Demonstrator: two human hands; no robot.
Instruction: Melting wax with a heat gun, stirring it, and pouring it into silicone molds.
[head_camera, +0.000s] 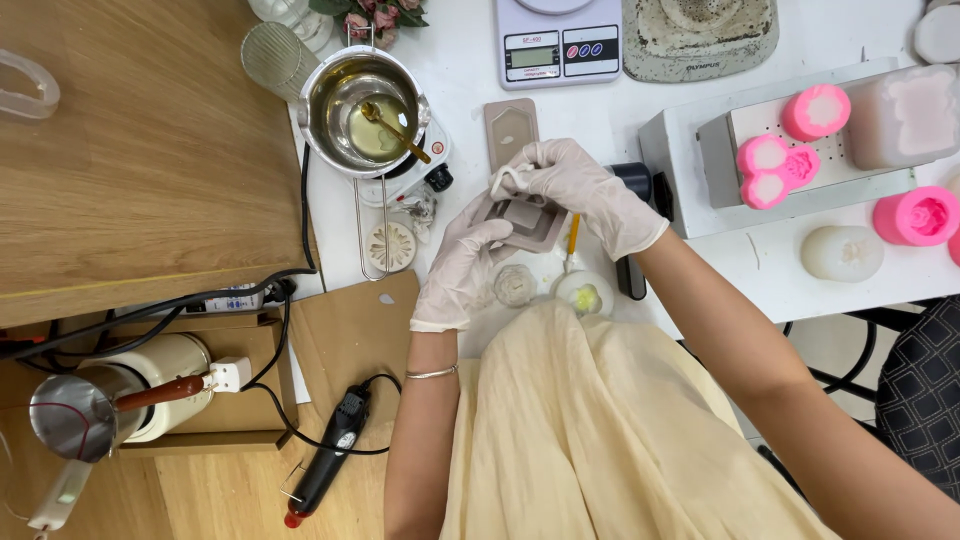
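Both hands wear white gloves over a white table (470, 75). My left hand (458, 270) grips the near left edge of a grey-brown silicone mould (527, 222) lying flat on the table. My right hand (585, 190) rests over the mould's top, pinching a small white piece at its upper left corner. Just in front of the mould sit a small clear round cup (515, 285) and a white round cup with yellow-green content (585, 295), with a thin orange-handled stick (572, 240) standing beside it.
A steel pot of melted wax with a spoon (365, 110) sits on a small heater at the back left. A second flat mould (510, 125), a digital scale (558, 45), pink moulds (790, 160) on a white box, a heat gun (330, 460) and a kettle (150, 390) surround me.
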